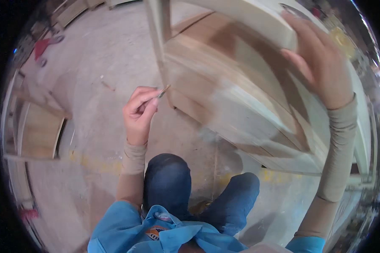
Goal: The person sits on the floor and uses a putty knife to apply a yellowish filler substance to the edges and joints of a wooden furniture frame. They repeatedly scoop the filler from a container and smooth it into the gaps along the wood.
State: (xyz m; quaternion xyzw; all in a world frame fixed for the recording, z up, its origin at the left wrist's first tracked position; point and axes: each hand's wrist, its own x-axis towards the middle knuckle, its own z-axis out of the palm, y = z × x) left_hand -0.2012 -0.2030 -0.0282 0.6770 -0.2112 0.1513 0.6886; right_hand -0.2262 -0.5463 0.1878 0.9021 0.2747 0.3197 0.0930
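Note:
In my left hand (141,107), a small thin piece with a brownish tip (165,90) is pinched between thumb and fingers; it is too small and blurred to name. The hand is held out over the floor, left of a wooden furniture piece (190,84). My right hand (321,63) is raised at the upper right, gripping the curved pale wooden rail (257,19) at the top of that piece, with the thumb on the near side. By its fingertips shows a dark, shiny curved edge (297,10); whether the hand holds it I cannot tell.
The furniture stands on a concrete floor (88,67), with flat panels low on the near side and a leg at the left. Another wooden piece (40,130) is at the far left, and a red item (41,48) lies beyond. My knees (166,177) are close to the furniture.

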